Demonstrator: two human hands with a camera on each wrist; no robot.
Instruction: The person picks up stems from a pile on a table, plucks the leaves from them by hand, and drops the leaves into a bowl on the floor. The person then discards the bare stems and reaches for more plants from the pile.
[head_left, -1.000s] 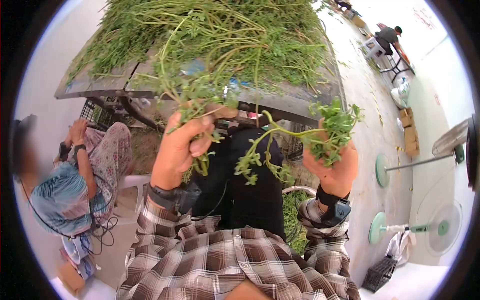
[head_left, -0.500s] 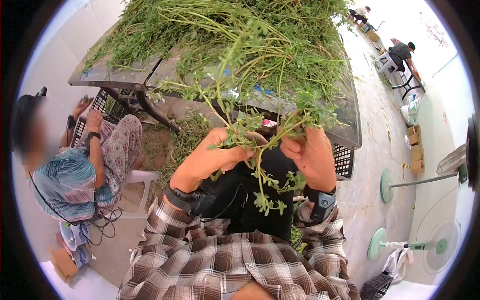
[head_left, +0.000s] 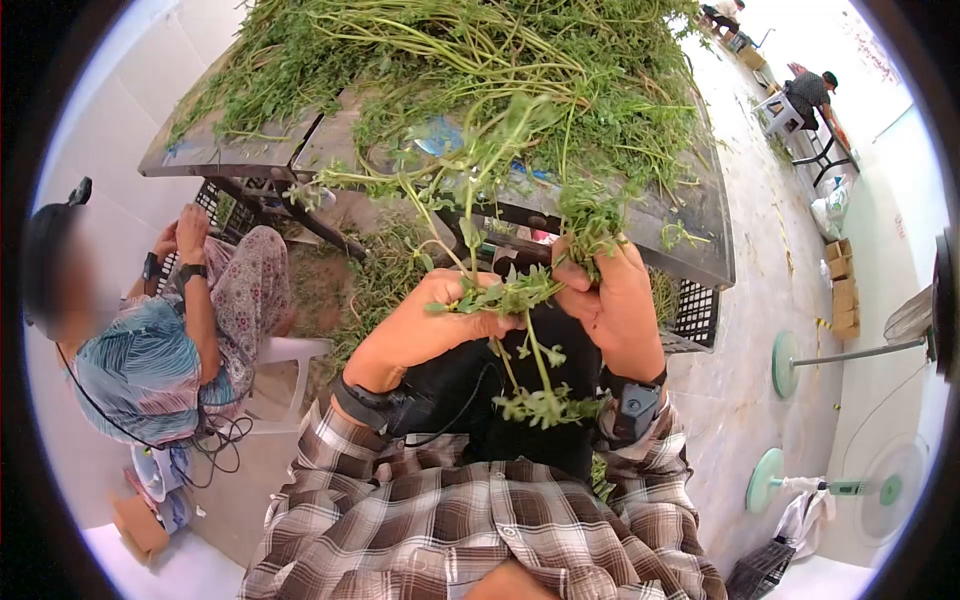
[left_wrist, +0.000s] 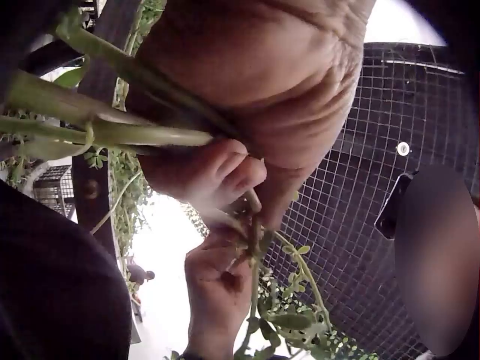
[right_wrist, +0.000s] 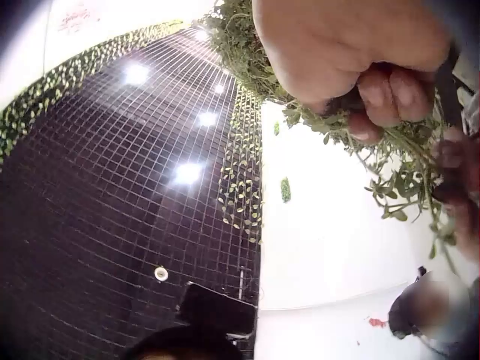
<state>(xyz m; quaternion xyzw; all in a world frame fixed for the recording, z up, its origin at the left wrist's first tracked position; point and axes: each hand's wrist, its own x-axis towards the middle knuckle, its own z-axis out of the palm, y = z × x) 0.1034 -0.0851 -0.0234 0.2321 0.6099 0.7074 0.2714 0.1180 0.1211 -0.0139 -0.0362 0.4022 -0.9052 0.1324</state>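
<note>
Above the lap, the left hand (head_left: 425, 318) curls its fingers round leafy green stems (head_left: 468, 215) that rise toward the table and also hang below. Thick stems (left_wrist: 142, 133) pass into its fist in the left wrist view. Close beside it, the right hand (head_left: 618, 305) pinches a small leafy bunch (head_left: 592, 218), with fingertips near the left hand's sprigs. In the right wrist view the right hand (right_wrist: 360, 52) has curled fingers over the greens (right_wrist: 401, 180). A loose sprig (head_left: 545, 405) dangles between the wrists.
A large heap of greens (head_left: 440, 60) covers much of the table (head_left: 690, 235) ahead. At the left sits a person (head_left: 150, 350) with both hands raised. Black crates (head_left: 695, 315) stand under the table; fans (head_left: 785, 364) are at the right.
From wide apart, both hands have come together above the lap. The right hand's bunch has moved left to the left hand's stems. The view has shifted slightly, and the seated person's hands have moved.
</note>
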